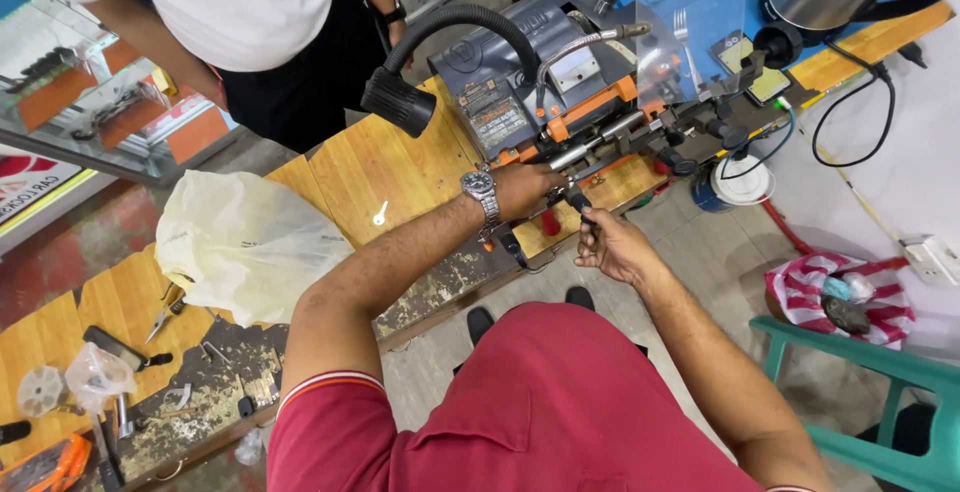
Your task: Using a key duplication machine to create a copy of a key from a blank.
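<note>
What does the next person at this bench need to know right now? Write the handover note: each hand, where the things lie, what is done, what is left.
Left hand: resting on the front of the key-cutting machine, wristwatch on that wrist.
Right hand: pinching a small dark handle at the machine's front edge.
A pale key lies loose on the wooden bench, beside a crumpled plastic bag. Pliers sit further left.
Done: cannot tell whether any cut is made.
Left: loose key not yet picked up.
</note>
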